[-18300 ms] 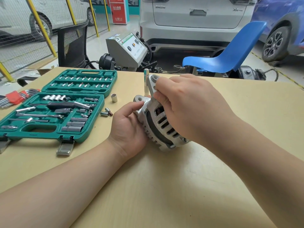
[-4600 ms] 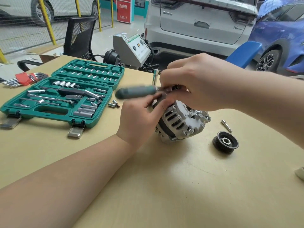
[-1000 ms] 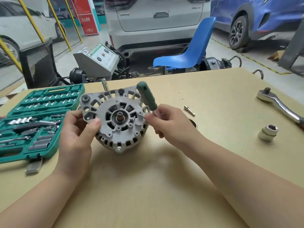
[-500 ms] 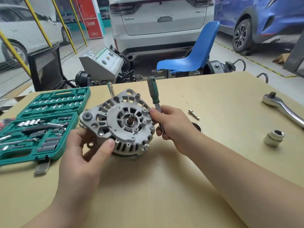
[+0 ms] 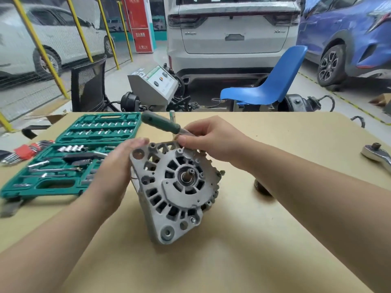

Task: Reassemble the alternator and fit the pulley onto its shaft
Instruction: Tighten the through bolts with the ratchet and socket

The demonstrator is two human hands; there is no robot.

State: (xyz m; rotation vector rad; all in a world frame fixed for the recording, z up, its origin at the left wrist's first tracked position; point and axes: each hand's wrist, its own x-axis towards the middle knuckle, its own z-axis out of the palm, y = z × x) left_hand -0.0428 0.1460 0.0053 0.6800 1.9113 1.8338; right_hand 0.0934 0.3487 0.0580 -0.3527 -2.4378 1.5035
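At the far left of the pale wooden worktop (image 5: 211, 261) lies a red-holdered set of hex keys (image 5: 23, 151), and beside it the open green plastic socket case (image 5: 69, 166) with its rows of chrome sockets and bits. Next comes the left hand (image 5: 118, 170), its fingers curled round the upper left edge of the grey cast-aluminium alternator (image 5: 177, 187), steadying it. The alternator is tipped on its lower mounting lug, drive-end face toward the camera, and its short bare steel shaft (image 5: 189, 176) stands out of the central bearing with nothing on it. Over its top rim the right hand (image 5: 213, 140) pinches the green-handled screwdriver (image 5: 163, 123) near the shank, the handle pointing up and left; the tip is hidden behind the fingers. Just right of the alternator, partly behind the right forearm, sits the black grooved pulley (image 5: 262, 187), apart from the housing. At the far right edge lies a chrome ratchet wrench (image 5: 376, 154).

The housing looks closed, so the step in hand is probably checking or tightening the case fasteners. The next move calls for putting down the screwdriver, taking up the pulley and aligning its bore squarely with the shaft.
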